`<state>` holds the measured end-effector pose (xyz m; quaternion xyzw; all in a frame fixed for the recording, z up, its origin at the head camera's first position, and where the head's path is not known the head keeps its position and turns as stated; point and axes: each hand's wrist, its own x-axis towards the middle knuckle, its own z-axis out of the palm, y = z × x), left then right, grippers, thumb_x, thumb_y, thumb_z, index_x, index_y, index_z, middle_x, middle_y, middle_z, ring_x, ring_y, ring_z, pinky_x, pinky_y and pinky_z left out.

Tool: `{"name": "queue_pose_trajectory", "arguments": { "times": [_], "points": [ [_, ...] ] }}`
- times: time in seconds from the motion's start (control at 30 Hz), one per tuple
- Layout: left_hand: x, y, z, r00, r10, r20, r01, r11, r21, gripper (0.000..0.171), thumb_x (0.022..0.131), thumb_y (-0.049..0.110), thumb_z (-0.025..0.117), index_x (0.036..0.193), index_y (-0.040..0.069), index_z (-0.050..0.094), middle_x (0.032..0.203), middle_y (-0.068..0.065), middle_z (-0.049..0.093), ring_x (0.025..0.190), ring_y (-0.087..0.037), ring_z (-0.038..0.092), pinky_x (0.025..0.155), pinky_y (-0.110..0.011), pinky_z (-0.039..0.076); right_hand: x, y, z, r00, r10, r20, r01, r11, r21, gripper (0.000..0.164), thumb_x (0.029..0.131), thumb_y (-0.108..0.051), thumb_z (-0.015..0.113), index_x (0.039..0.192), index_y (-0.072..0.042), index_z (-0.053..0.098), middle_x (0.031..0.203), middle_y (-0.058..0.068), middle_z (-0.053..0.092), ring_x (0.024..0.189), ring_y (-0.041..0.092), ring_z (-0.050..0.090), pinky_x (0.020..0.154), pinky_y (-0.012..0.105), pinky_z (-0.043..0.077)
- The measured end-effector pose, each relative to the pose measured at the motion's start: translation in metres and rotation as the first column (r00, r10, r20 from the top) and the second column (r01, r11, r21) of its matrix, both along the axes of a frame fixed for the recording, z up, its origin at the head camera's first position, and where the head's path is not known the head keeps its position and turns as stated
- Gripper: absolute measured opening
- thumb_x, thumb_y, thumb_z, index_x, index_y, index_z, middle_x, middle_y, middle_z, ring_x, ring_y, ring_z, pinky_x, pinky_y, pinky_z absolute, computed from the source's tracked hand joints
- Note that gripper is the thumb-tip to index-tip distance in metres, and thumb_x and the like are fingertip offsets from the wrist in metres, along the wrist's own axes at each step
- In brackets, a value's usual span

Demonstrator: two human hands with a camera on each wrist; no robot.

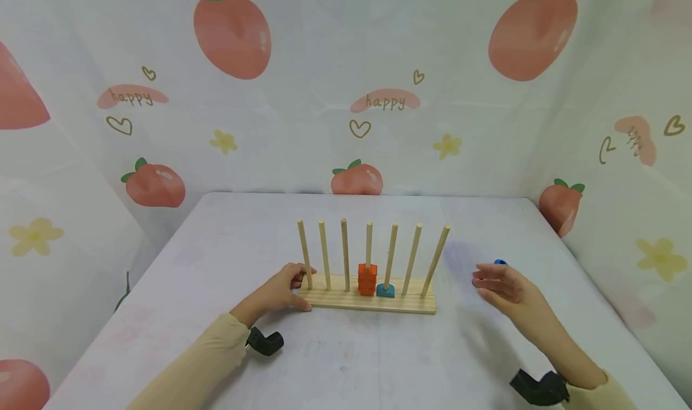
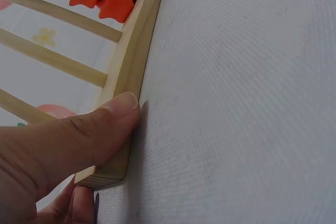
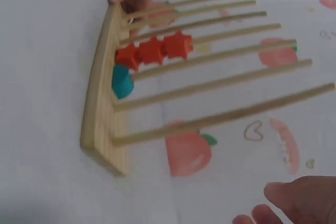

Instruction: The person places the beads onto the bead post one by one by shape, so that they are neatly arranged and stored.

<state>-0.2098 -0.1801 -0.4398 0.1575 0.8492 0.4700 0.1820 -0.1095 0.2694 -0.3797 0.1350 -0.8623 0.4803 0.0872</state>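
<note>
A wooden peg rack (image 1: pixel 373 304) with a row of several upright rods stands mid-table. My left hand (image 1: pixel 281 289) grips its left end; the thumb lies along the front edge in the left wrist view. Three orange-red star beads (image 3: pixel 152 51) are stacked on the middle rod. On the rod just right of them, a teal bead (image 1: pixel 385 290) sits at the base. Off to the right of the rack, my right hand (image 1: pixel 510 293) is held with fingers loosely bent and no object visible in its grasp. A small blue piece (image 1: pixel 500 262) shows just behind it, mostly hidden.
The white table (image 1: pixel 346 362) reaches back to a fruit-print cloth (image 1: pixel 303 128) hanging behind and at both sides. Black camera mounts, one on the left wrist (image 1: pixel 265 341) and one on the right wrist (image 1: pixel 540 388), stick out over the table.
</note>
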Motion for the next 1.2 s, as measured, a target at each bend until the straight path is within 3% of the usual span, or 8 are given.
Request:
{"name": "queue_pose_trajectory", "arguments": {
  "times": [0.07,0.2,0.33,0.43,0.53,0.73,0.97,1.2],
  "points": [
    [0.000,0.000,0.000,1.000,0.001,-0.003,-0.001,1.000,-0.004,0.074,0.065,0.000,0.087,0.130,-0.002,0.051,0.121,-0.018,0.043,0.115,-0.030,0.052,0.100,-0.045,0.044,0.000,0.013,-0.004,0.996,-0.090,-0.004,0.090,0.996,0.023,0.035,0.093,-0.007,0.064,0.124,0.002,0.053,0.107,-0.027,0.059,0.096,-0.014,0.057,0.072,0.010,0.050],
    [0.001,0.001,0.001,1.000,-0.003,-0.010,0.003,1.000,-0.012,0.075,0.066,0.000,0.087,0.131,-0.003,0.050,0.120,-0.018,0.043,0.116,-0.031,0.052,0.101,-0.045,0.044,-0.001,0.033,-0.013,0.971,-0.237,0.038,0.230,0.963,0.141,0.040,0.094,-0.015,0.064,0.127,0.004,0.050,0.117,0.003,0.063,0.093,-0.017,0.053,0.070,0.004,0.045],
    [0.002,0.001,0.003,1.000,0.003,-0.007,-0.003,1.000,-0.017,0.075,0.066,0.000,0.087,0.131,-0.002,0.051,0.120,-0.017,0.043,0.115,-0.029,0.051,0.101,-0.044,0.043,-0.006,0.044,-0.021,0.934,-0.313,0.174,0.264,0.929,0.259,0.050,0.095,-0.025,0.062,0.130,0.007,0.047,0.126,0.030,0.053,0.105,0.020,0.063,0.077,0.020,0.054],
    [0.002,0.001,0.003,1.000,0.010,-0.005,-0.011,1.000,-0.017,0.075,0.065,0.000,0.087,0.132,-0.001,0.051,0.120,-0.017,0.043,0.115,-0.028,0.050,0.101,-0.045,0.043,-0.011,0.050,-0.026,0.896,-0.331,0.297,0.238,0.921,0.309,0.057,0.096,-0.033,0.060,0.133,0.007,0.044,0.129,0.033,0.049,0.115,0.047,0.053,0.086,0.045,0.054],
    [0.002,0.001,0.003,1.000,0.007,-0.006,-0.007,1.000,-0.017,0.075,0.066,0.000,0.087,0.132,-0.001,0.051,0.120,-0.017,0.043,0.115,-0.028,0.050,0.101,-0.045,0.043,-0.018,0.053,-0.029,0.872,-0.326,0.365,0.202,0.919,0.340,0.063,0.094,-0.039,0.061,0.133,0.008,0.043,0.129,0.033,0.048,0.116,0.050,0.050,0.087,0.055,0.050],
    [0.001,0.000,0.001,1.000,0.000,-0.008,0.000,1.000,-0.008,0.075,0.066,-0.001,0.087,0.131,-0.002,0.051,0.120,-0.018,0.043,0.115,-0.029,0.050,0.101,-0.044,0.043,-0.023,0.052,-0.038,0.886,-0.315,0.339,0.180,0.909,0.376,0.055,0.091,-0.032,0.067,0.123,0.009,0.050,0.121,0.031,0.055,0.109,0.048,0.056,0.084,0.054,0.050],
    [0.001,0.000,0.000,1.000,-0.003,-0.006,0.003,1.000,-0.005,0.075,0.065,-0.001,0.087,0.131,-0.001,0.051,0.119,-0.017,0.043,0.115,-0.029,0.051,0.100,-0.043,0.043,-0.027,0.050,-0.041,0.855,-0.354,0.378,0.191,0.894,0.407,0.055,0.088,-0.035,0.070,0.118,0.008,0.052,0.118,0.032,0.055,0.106,0.047,0.055,0.082,0.052,0.050],
    [0.000,-0.001,0.000,1.000,-0.010,-0.002,0.010,1.000,0.007,0.075,0.066,0.000,0.086,0.131,-0.002,0.050,0.121,-0.018,0.042,0.115,-0.030,0.051,0.099,-0.043,0.044,-0.030,0.049,-0.044,0.855,-0.362,0.371,0.186,0.882,0.433,0.053,0.086,-0.029,0.073,0.118,0.008,0.052,0.111,0.029,0.058,0.101,0.042,0.056,0.074,0.043,0.054]
  ]
}}
